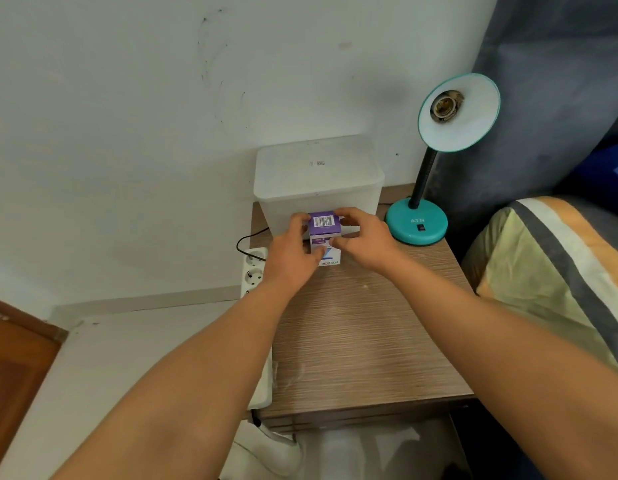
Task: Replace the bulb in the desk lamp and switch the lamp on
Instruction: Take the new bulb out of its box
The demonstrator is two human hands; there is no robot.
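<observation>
A small purple and white bulb box (pixel 324 233) stands on the wooden bedside table (pixel 363 334), barcode face up. My left hand (pixel 292 252) grips its left side and my right hand (pixel 361 237) grips its right side and top edge. The teal desk lamp (pixel 417 221) stands at the table's back right, with a black rocker switch (pixel 420 228) on its round base. Its shade (pixel 459 112) is tilted toward me and the socket (pixel 443 106) inside holds no bulb. No loose bulb is in view.
A frosted plastic storage bin (pixel 318 181) stands against the wall right behind the box. A white power strip (pixel 254 271) hangs along the table's left edge with a black cord plugged in. A bed with a striped pillow (pixel 557 271) borders the table's right side.
</observation>
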